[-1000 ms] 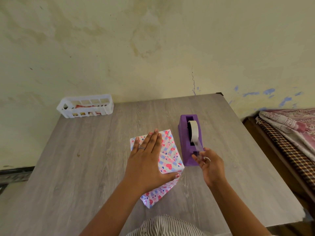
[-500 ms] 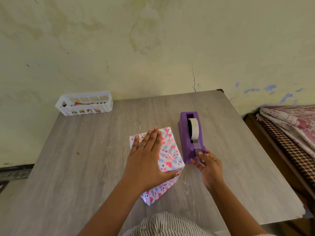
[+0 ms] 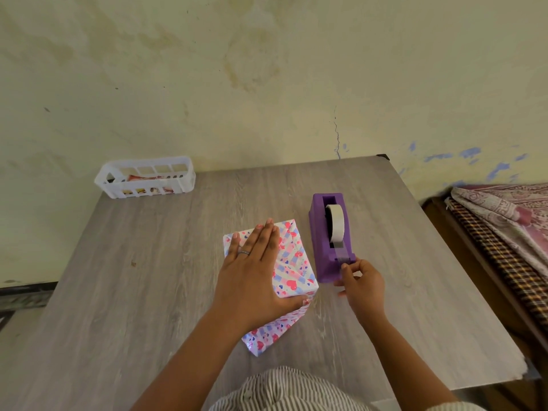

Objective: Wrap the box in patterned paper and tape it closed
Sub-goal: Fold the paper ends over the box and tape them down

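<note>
Filling most of the view, a grey wood-grain worktop [image 3: 118,292] is seen against a stained wall, with a bed [image 3: 504,232] beside its right edge. A white slotted basket [image 3: 145,180] is placed at the far left corner. Near the middle, the box [image 3: 292,262], covered in heart-patterned paper [image 3: 267,336], lies flat, a loose paper end left projecting toward the person. A purple tape dispenser [image 3: 326,250] stands just right of the box. The left hand [image 3: 255,277] is pressed flat on the box top, its fingers straight and together. The right hand [image 3: 361,283] is held at the dispenser's near end, its fingers pinched on the tape end [image 3: 344,258].
</note>
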